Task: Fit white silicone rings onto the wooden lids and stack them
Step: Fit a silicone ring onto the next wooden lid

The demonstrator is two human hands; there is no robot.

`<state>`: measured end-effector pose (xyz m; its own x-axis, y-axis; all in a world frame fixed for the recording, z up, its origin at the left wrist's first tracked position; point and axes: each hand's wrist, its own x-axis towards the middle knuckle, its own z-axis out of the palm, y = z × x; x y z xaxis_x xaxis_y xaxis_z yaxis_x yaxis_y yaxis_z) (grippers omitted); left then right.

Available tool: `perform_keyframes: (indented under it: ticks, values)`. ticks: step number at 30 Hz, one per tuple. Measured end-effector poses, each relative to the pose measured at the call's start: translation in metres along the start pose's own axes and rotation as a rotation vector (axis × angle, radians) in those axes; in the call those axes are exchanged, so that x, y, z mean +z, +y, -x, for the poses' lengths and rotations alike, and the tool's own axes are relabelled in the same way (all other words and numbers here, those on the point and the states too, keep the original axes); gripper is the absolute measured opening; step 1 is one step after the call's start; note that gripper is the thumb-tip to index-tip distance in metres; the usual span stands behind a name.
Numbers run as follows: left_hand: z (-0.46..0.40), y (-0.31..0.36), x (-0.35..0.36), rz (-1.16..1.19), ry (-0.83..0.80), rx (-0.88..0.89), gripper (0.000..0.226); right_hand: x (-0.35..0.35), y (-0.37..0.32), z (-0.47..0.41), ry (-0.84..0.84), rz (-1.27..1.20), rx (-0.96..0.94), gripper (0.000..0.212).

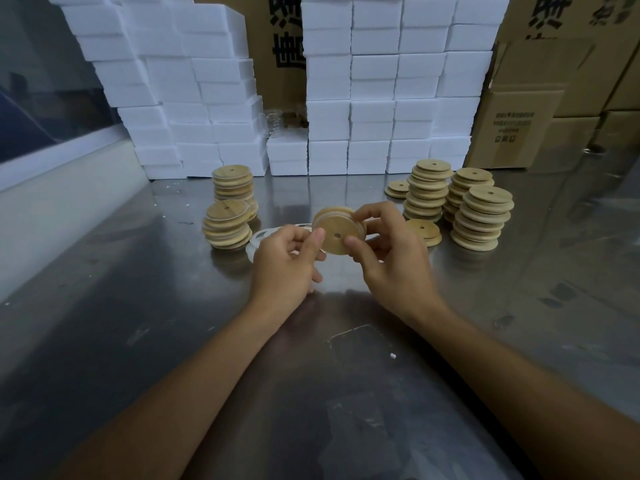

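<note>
Wooden lid [337, 235], round w/ small centre hole, held on edge just above the steel table [346, 393] at frame centre, flat face toward camera; a pale silicone ring [327, 213] shows along its upper-left rim, how far it is seated cannot be told. Right hand [388, 258] grips the lid: thumb on the face at lower right, fingers curled over the top & behind. Left hand [291, 261] pinches at the lid's left edge, thumb tip touching the rim, other fingers curled under; whether they hold the ring or the wood cannot be told. Loose white rings [259, 237] lie flat on the table just behind the left hand, partly hidden by it. Left of centre: two stacks of ringed lids [227, 226], front stack shorter, rear one [233, 187] touching or nearly so, white bands visible betw. discs. Right of centre: three tall stacks of bare lids [483, 220] close together, plus a low pile [398, 188] at their left & a couple of lids [424, 230] lying just beside the right hand. Across the upper frame: walls of white foam boxes [381, 98] w/ a gap in the middle, brown cartons [526, 109] at upper right, clear glassware [272, 124] in the gap.
</note>
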<state>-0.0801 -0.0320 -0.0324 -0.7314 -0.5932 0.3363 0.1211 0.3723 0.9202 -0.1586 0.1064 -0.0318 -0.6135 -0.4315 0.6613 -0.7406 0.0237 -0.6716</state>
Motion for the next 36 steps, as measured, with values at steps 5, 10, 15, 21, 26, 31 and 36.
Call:
perform_keyframes:
  ticks: [5, 10, 15, 21, 26, 31, 36]
  values:
    - [0.001, 0.010, -0.001, 0.233, -0.107, -0.289, 0.026, 0.002, -0.002, 0.000, 0.034, -0.094, 0.062, 0.024]
    - [0.004, 0.017, -0.001, 0.363, -0.217, -0.414, 0.021, 0.003, -0.005, 0.001, 0.075, -0.169, 0.118, 0.024]
    - [0.006, 0.013, 0.002, 0.402, -0.113, -0.323, 0.011, 0.003, -0.008, 0.000, 0.097, -0.263, 0.254, 0.014]
    - [0.005, 0.008, 0.002, 0.369, -0.089, -0.256, 0.014, 0.001, -0.008, 0.001, -0.045, -0.304, 0.371, 0.021]
    - [0.004, 0.005, 0.000, 0.221, -0.079, -0.170, 0.016, 0.002, -0.008, 0.002, -0.060, -0.176, 0.387, 0.021]
    - [0.000, 0.001, -0.008, 0.018, -0.073, -0.053, 0.022, 0.000, -0.006, 0.001, 0.061, -0.064, 0.358, 0.017]
    - [0.000, 0.000, -0.008, -0.137, -0.086, 0.034, 0.025, -0.006, -0.003, -0.001, 0.057, -0.049, 0.281, 0.009]
